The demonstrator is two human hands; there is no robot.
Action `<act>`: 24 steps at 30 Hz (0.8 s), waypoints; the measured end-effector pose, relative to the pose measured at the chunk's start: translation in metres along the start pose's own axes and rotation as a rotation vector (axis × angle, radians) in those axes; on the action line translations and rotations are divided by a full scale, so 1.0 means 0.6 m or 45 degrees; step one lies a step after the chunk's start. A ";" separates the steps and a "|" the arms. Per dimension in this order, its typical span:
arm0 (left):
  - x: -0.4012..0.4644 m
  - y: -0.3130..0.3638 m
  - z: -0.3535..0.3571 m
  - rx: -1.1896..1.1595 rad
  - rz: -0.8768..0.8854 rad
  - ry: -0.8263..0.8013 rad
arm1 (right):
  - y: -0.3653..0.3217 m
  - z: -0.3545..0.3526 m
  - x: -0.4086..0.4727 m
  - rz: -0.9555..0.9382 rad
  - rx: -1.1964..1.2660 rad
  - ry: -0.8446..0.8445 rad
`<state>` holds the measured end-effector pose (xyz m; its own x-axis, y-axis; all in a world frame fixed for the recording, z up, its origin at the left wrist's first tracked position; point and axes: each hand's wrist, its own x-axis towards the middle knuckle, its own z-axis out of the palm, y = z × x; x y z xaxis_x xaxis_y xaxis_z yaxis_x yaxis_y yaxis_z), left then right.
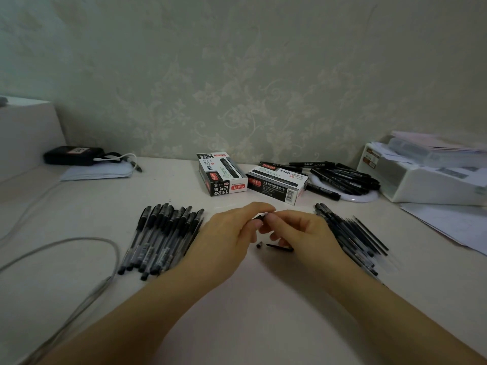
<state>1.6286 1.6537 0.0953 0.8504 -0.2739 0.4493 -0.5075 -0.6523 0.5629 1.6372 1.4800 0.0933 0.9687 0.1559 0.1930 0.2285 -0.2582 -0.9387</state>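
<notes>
Small black pen part (259, 216) at frame centre, above the counter (250, 299), pinched from both sides: left hand (229, 233) fingertips curled on it, right hand (297, 233) fingertips on its other end. Just below: a tiny black piece (259, 245) on the counter, and a thin black stick (279, 247) under the right fingers; can't tell if it's held or lying there. Capped pen pile (163, 238) left of the hands, loose refill pile (353, 233) right. Behind them, two pen boxes (222, 176), with a marker heap (342, 177) at centre right. Grey cable (79, 242) lower left.
</notes>
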 end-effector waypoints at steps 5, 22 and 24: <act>0.000 0.005 0.000 -0.040 0.066 0.007 | -0.001 0.000 -0.001 0.179 0.413 -0.044; -0.001 -0.006 0.006 0.063 0.074 0.025 | -0.006 -0.016 0.010 0.337 1.020 0.222; 0.000 -0.011 0.009 0.074 0.065 0.034 | -0.008 -0.028 0.016 0.288 1.024 0.316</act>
<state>1.6329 1.6545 0.0879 0.8192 -0.2895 0.4951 -0.5405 -0.6783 0.4977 1.6470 1.4669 0.1042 0.9971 -0.0546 -0.0536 -0.0184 0.5085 -0.8608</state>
